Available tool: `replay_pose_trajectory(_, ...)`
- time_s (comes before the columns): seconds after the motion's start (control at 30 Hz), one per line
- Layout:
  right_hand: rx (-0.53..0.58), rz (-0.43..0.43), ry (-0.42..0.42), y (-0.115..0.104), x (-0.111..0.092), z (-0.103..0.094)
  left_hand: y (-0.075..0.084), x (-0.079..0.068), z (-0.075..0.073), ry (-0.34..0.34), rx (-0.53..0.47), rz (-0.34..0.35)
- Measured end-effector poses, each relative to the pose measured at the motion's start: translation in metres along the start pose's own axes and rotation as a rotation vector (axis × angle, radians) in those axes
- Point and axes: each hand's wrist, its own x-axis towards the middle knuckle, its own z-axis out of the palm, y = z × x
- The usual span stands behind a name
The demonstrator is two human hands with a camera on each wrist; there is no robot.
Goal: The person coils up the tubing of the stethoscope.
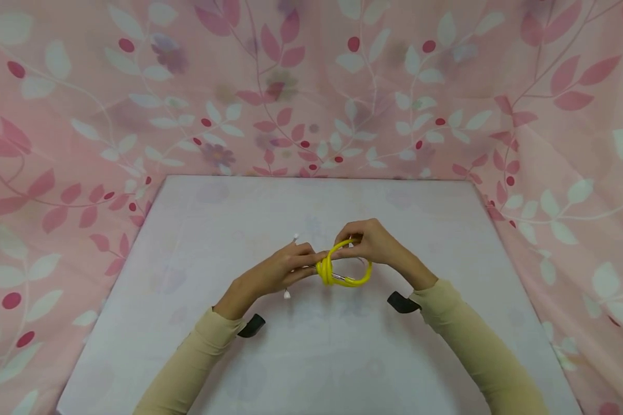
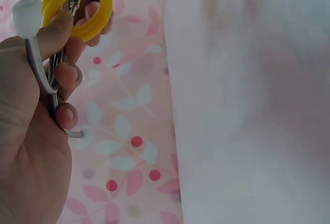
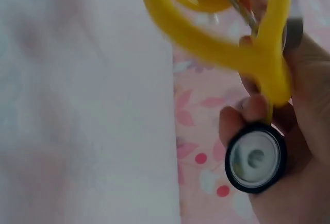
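Both hands hold a stethoscope with yellow tubing (image 1: 364, 279) above the white table. My left hand (image 1: 275, 270) grips its metal ear tubes (image 2: 36, 62); a white eartip (image 2: 27, 18) sticks out past the thumb in the left wrist view. In the head view, another white eartip (image 1: 287, 294) shows below that hand. The tubing is wound around the metal near the left fingertips and makes a loop toward my right hand (image 1: 376, 241). That hand's fingers hold the tubing, with the round black-rimmed chestpiece (image 3: 256, 158) at the fingers and palm in the right wrist view.
A white-covered table (image 1: 332, 357) lies under the hands. Pink leaf-patterned cloth (image 1: 311, 86) rises behind it and on both sides. Dark devices (image 1: 251, 326) sit at both wrists, by the beige sleeves (image 1: 197, 351).
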Motion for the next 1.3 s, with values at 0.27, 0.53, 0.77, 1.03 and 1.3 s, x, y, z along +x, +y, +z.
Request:
replay_pose_trajectory(0.27,0.342,0.057,-0.177,0.04,-0.001,-0.003,0.012,0.004,-0.002,0.025,0.022,0.087)
replay_pose_trajectory(0.53,0.388,0.124,-0.04,0.05,-0.004,0.019,0.005,0.007,-0.006,0.106,0.027,0.041)
replay_pose_trajectory(0.77,0.543,0.285,0.078,0.037,-0.006,0.047,-0.011,0.007,-0.012,0.22,0.052,-0.011)
replay_pose_trajectory(1.03,0.495,0.228,0.119,0.044,-0.013,0.085,-0.031,-0.001,-0.009,0.236,0.055,-0.083)
replay_pose_trajectory(1.3,0.296,0.238,0.175,0.025,-0.018,0.106,-0.049,-0.007,-0.001,0.26,0.004,-0.149)
